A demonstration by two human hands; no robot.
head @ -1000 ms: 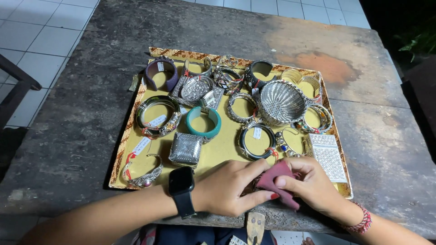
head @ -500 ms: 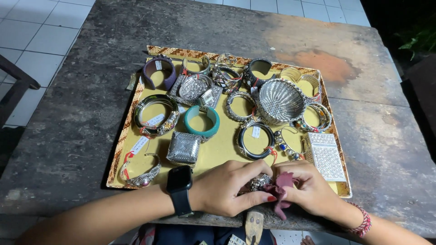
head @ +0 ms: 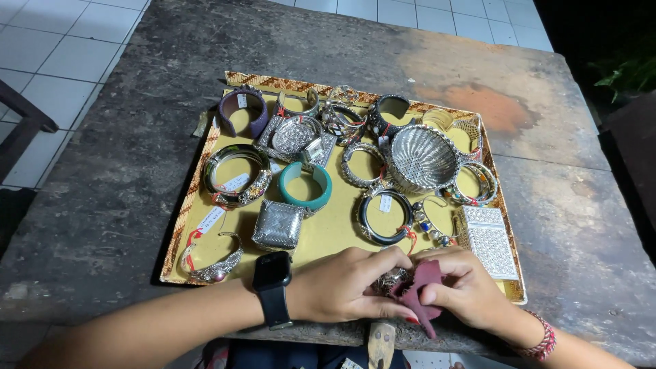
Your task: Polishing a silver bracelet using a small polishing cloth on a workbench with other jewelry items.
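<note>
My left hand [head: 345, 287], with a black smartwatch [head: 272, 283] on its wrist, grips a small silver jewellery piece [head: 394, 279] at the near edge of a yellow tray [head: 328, 229]. Against that piece my right hand [head: 468, 294] presses a maroon cloth [head: 420, 290]; a red beaded bracelet circles its wrist. Just beyond the hands lie a black bangle [head: 385, 216], a beaded wire bracelet [head: 432, 222] and a rhinestone case [head: 490, 240].
The tray sits on a weathered dark stone table [head: 123, 184]. It holds several bangles, a teal bangle [head: 305, 184], a silver woven box [head: 279, 224], a silver mesh bowl [head: 422, 157] and a silver cuff [head: 212, 263]. White floor tiles [head: 48, 48] lie at the left.
The silver piece has come into view between my hands. The maroon cloth, bunched over it before, now hangs lower from my right fingers while both hands stay at the tray's near edge.
</note>
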